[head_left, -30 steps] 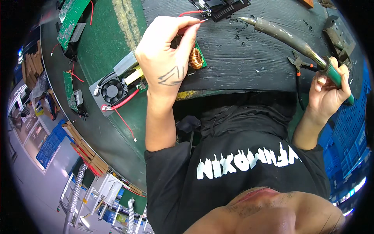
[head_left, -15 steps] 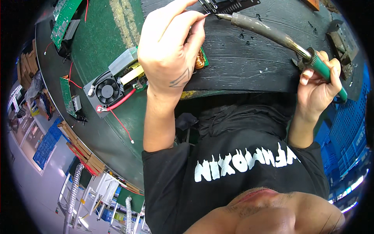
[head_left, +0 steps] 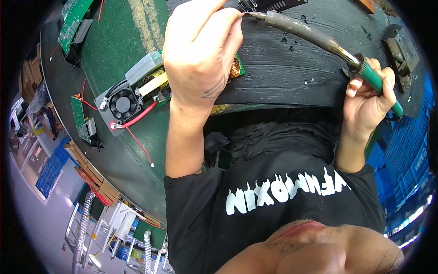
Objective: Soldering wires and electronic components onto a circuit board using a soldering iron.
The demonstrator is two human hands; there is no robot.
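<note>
My right hand (head_left: 367, 100) is wrapped around the green handle of a soldering iron (head_left: 315, 36), which points left across the dark worktop. Its tip meets the fingertips of my left hand (head_left: 198, 55), or lies just beside them. Those fingers are pinched together on something tiny that I cannot make out. Right behind the tip is a black slotted part (head_left: 278, 4), cut off by the upper edge of the view. Under and beside my left wrist sits a circuit assembly with a black fan (head_left: 123, 104), a heatsink (head_left: 142, 67) and a copper coil (head_left: 235, 68), partly hidden by the hand.
Green circuit boards (head_left: 78, 114) with red wires lie at the left on the green and black bench. A worn metal block (head_left: 401, 57) is at the right of the dark board (head_left: 283, 82). Blue perforated crates (head_left: 408, 137) stand beyond the right edge.
The iron's tip has shifted slightly left and up, closer to my left fingertips. My right hand has moved a little left with it. The left fingers stay pinched.
</note>
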